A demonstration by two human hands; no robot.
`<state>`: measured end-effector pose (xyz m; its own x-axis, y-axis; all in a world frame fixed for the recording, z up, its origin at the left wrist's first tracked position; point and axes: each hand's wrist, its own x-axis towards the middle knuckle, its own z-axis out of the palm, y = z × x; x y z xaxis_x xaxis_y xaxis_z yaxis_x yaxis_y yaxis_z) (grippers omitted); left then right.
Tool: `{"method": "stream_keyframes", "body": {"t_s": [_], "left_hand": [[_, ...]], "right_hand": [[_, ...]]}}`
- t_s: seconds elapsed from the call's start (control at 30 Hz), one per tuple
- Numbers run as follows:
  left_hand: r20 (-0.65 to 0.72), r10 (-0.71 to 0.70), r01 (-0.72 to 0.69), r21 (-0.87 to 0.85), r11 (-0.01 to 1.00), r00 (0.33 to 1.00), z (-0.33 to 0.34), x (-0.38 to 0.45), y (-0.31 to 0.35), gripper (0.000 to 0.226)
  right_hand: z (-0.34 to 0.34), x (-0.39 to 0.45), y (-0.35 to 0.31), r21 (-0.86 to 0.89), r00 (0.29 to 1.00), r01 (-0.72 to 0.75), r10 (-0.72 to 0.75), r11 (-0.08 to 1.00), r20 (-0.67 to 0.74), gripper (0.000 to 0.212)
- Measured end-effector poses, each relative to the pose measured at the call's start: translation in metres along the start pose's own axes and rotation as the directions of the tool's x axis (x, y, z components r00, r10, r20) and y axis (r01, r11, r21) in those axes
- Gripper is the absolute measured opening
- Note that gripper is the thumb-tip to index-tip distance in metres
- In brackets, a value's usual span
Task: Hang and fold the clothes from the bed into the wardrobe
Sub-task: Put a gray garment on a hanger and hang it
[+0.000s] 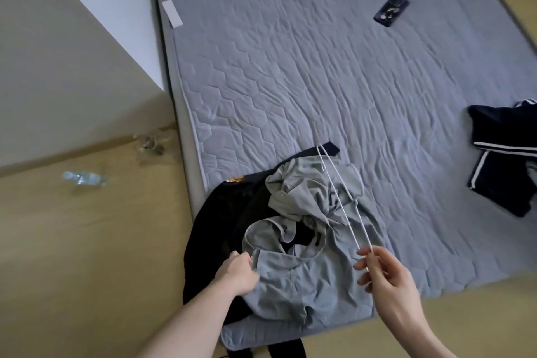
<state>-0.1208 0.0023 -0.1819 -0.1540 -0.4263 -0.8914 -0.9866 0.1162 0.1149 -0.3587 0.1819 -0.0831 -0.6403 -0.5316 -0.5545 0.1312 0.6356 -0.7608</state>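
- Head view, only one there is: grey garment (308,241) lies crumpled on the near corner of the bed (319,67), partly on top of a black garment (220,229) that spills over the bed's edge twd the floor.
- Left hand (236,270) has fingers curled round the grey garment's edge, by what looks like its neck or arm opening; knuckles up, cloth bunched in the grip.
- Right hand (386,273) pinches the near end of a thin white wire hanger (340,200) btwn thumb and fingertips; other fingers loosely bent. Hanger slants away over the grey cloth, far end near the black garment's top corner. Can't tell if it touches the cloth.
- Handling, my guess: grey fabric is soft, light, floppy, no shape of its own, so it'll sag unless held at a seam or opening. Best hold prob. at collar/shoulder so the hanger can slide in. Hanger looks stiff but thin, could snag a fold.
- More dark clothes w/ white stripes (502,154) at the bed's right edge, well apart from both hands. Phone (390,11) farther up the mattress.
- Wardrobe not in view.
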Motion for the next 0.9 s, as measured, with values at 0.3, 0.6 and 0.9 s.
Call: {"method": "stream_keyframes", "body": {"t_s": [0.3, 0.6, 0.9], "left_hand": [[0.281, 0.002, 0.028, -0.104, 0.994, 0.960, 0.066, 0.038, -0.060, 0.098], [0.074, 0.160, -0.164, 0.062, 0.984, 0.984, 0.086, 0.034, -0.069, 0.069], [-0.240, 0.251, -0.286, -0.126, 0.950, 0.938, 0.074, -0.009, -0.059, 0.019]], "right_hand": [[0.057, -0.019, 0.045, 0.150, 0.997, -0.002, 0.012, 0.989, -0.070, 0.029], [0.085, -0.043, 0.052, 0.180, 0.991, 0.060, -0.038, 0.982, -0.128, 0.038], [0.073, -0.082, 0.050, 0.127, 0.986, 0.078, -0.058, 0.989, -0.154, 0.036]]}}
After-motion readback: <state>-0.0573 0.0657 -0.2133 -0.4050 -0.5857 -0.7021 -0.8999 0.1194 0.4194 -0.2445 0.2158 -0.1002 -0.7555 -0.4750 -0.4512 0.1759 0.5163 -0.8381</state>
